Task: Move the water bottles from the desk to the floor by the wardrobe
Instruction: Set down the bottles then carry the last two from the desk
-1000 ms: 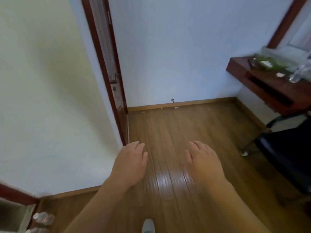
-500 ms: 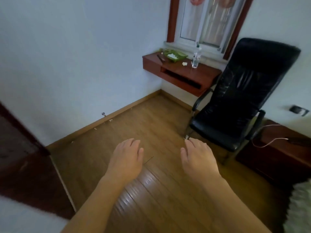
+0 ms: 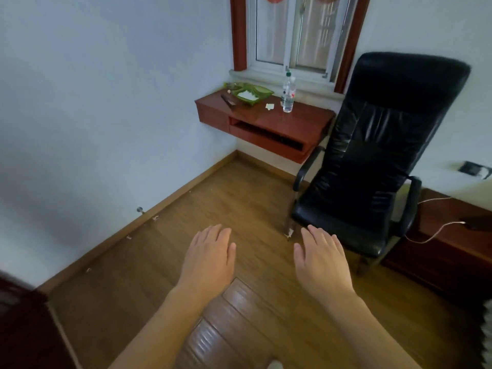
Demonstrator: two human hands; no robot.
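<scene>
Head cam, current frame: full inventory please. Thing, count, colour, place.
water bottle: one plainly seen, clear with green cap, upright on the desk
desk: one, red-brown, wall-mounted in the corner under the window
tray: one, green, back of desk, white paper inside
dark flat object: one, black, left part of desk
chair: one, black, right of desk
window: one, white frame, red-brown surround, above desk
low cabinet: one, red-brown, right of chair
floor: one, brown wood
left hand: one, fingers straight, empty, over floor
right hand: one, fingers straight, empty, over floor near the chair
</scene>
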